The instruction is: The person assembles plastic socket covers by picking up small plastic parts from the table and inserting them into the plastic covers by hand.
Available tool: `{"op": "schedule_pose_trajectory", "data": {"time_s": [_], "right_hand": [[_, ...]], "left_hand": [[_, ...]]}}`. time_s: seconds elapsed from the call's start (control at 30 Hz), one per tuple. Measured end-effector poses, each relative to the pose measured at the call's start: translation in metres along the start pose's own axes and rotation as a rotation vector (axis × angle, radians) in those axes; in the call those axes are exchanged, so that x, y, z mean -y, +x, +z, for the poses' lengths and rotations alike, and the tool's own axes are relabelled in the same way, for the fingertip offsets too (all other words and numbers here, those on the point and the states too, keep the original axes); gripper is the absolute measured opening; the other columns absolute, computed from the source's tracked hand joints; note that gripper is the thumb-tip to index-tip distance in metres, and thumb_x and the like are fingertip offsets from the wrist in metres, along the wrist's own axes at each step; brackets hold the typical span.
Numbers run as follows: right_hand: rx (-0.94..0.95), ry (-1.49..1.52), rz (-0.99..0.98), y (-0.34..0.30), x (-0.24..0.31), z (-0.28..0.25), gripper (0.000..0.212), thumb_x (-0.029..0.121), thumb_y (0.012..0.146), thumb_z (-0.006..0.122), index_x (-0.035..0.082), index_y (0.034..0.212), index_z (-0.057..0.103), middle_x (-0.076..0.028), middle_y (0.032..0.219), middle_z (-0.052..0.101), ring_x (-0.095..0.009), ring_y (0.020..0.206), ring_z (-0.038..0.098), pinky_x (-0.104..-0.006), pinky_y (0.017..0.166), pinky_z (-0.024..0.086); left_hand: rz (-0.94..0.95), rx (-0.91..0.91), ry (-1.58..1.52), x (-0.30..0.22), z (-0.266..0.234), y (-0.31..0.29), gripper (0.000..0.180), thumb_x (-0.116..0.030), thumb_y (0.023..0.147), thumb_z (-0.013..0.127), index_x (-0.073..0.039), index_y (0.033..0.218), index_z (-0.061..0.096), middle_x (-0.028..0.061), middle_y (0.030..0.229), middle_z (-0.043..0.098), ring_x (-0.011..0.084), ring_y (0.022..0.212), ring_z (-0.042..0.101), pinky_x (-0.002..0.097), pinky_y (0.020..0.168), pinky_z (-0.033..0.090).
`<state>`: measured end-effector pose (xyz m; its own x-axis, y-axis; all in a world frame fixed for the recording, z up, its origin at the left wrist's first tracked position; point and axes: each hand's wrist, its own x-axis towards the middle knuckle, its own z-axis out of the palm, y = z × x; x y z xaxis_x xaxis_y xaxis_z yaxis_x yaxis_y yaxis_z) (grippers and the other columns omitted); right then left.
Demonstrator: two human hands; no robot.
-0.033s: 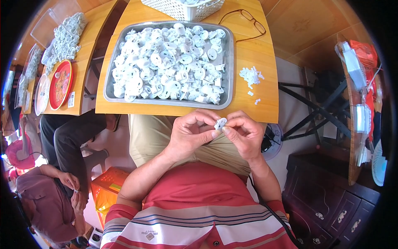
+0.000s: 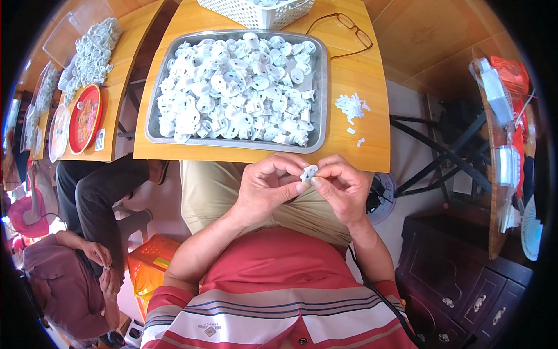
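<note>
A small round white plastic part with dark holes (image 2: 308, 173) is pinched between my two hands, just past the table's near edge and above my lap. My left hand (image 2: 268, 185) grips its left side with thumb and fingers. On the other side, the thumb and fingertips of my right hand (image 2: 342, 189) close on the same part. Beyond my hands, a metal tray (image 2: 232, 145) on the wooden table is heaped with many similar white parts (image 2: 232, 87). Right of the tray lies a small pile of tiny white plastic pieces (image 2: 350, 106), a few of them loose nearby.
A white basket (image 2: 264, 18) stands behind the tray, with eyeglasses (image 2: 354, 29) to its right. At the left, another table holds white parts (image 2: 96, 52) and a red round tray (image 2: 85, 119). A seated co-worker (image 2: 64, 279) is at lower left, dark drawers (image 2: 465, 285) at lower right.
</note>
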<state>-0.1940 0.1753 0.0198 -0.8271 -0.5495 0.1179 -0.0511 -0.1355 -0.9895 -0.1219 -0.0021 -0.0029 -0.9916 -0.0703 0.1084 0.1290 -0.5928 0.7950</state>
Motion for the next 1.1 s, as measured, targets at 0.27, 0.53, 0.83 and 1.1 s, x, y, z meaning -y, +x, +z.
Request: {"op": "schedule_pose_trajectory", "data": {"time_s": [0.27, 0.53, 0.83, 1.1], "right_hand": [[-0.027, 0.079, 0.070, 0.001, -0.005, 0.002, 0.007, -0.001, 0.088, 0.072, -0.003, 0.092, 0.066, -0.007, 0.095, 0.064, -0.008, 0.084, 0.060, -0.0213, 0.072, 0.048], [-0.032, 0.021, 0.047, -0.007, -0.008, -0.009, 0.009, 0.000, 0.086, 0.073, -0.001, 0.092, 0.066, -0.006, 0.096, 0.065, -0.010, 0.085, 0.062, -0.0226, 0.074, 0.050], [-0.221, -1.077, -0.270, 0.007, -0.008, -0.063, 0.013, 0.007, 0.084, 0.072, 0.001, 0.095, 0.067, -0.013, 0.091, 0.066, -0.030, 0.081, 0.066, -0.0363, 0.069, 0.053], [-0.206, -1.341, -0.271, 0.015, -0.008, -0.073, 0.019, 0.016, 0.086, 0.070, 0.003, 0.100, 0.070, -0.009, 0.098, 0.063, -0.030, 0.089, 0.061, -0.0405, 0.075, 0.050]], "left_hand": [[0.003, -0.020, 0.053, 0.001, 0.000, -0.001, 0.023, 0.015, 0.086, 0.065, 0.001, 0.104, 0.065, 0.0108, 0.118, 0.059, 0.0175, 0.110, 0.060, 0.0321, 0.097, 0.052], [-0.040, -0.034, -0.013, 0.006, 0.001, -0.004, 0.021, 0.013, 0.087, 0.066, 0.002, 0.104, 0.064, 0.0111, 0.117, 0.059, 0.0166, 0.108, 0.060, 0.0310, 0.094, 0.053], [-0.049, -0.045, -0.002, 0.011, 0.002, -0.007, 0.022, 0.014, 0.087, 0.066, 0.001, 0.105, 0.064, 0.0106, 0.117, 0.061, 0.0164, 0.108, 0.061, 0.0314, 0.096, 0.053], [-0.090, -0.053, 0.006, 0.010, 0.001, -0.009, 0.024, 0.015, 0.086, 0.066, -0.001, 0.105, 0.065, 0.0101, 0.117, 0.061, 0.0168, 0.110, 0.061, 0.0321, 0.099, 0.053]]}}
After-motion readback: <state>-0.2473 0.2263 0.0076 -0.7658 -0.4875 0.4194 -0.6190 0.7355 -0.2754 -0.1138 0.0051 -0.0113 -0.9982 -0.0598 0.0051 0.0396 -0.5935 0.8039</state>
